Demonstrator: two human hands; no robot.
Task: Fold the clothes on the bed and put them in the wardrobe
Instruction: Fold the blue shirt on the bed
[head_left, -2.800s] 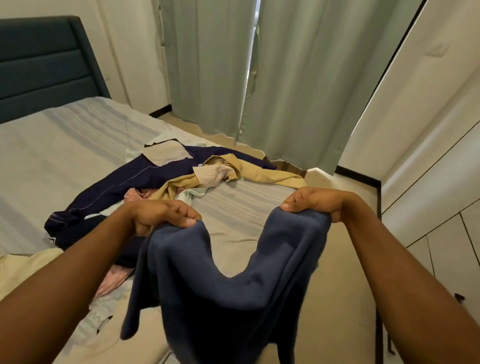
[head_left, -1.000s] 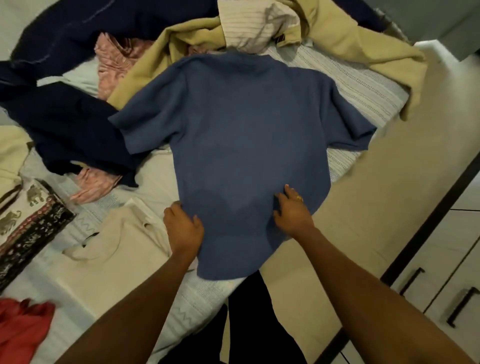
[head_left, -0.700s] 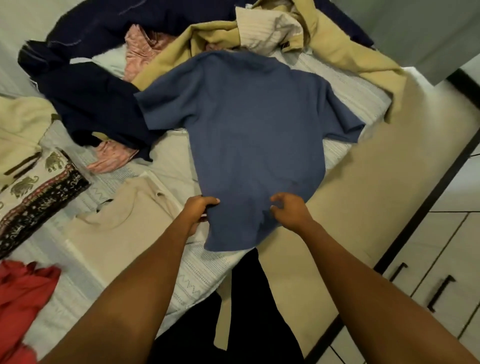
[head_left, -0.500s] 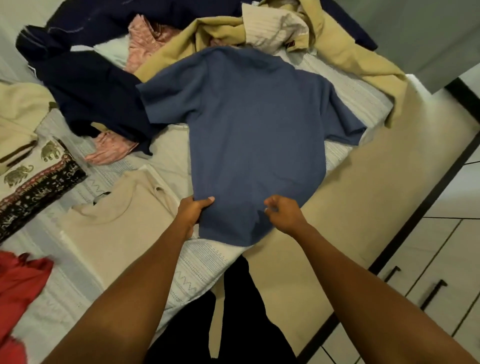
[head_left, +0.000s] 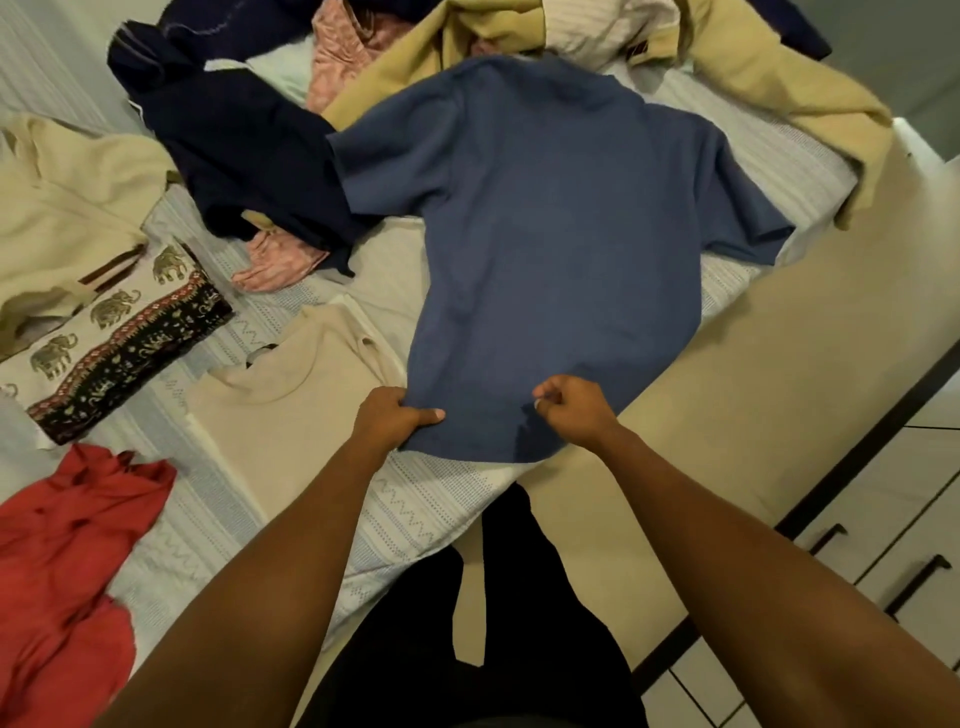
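Head view, hands (left hand (head_left: 394, 422), right hand (head_left: 572, 411)) gripping blue shirt (head_left: 545, 234) hem

The blue shirt (head_left: 550, 234) is made of matt cloth. At seven o'clock, the bed sheet (head_left: 415, 514) is seen as finely textured cloth.
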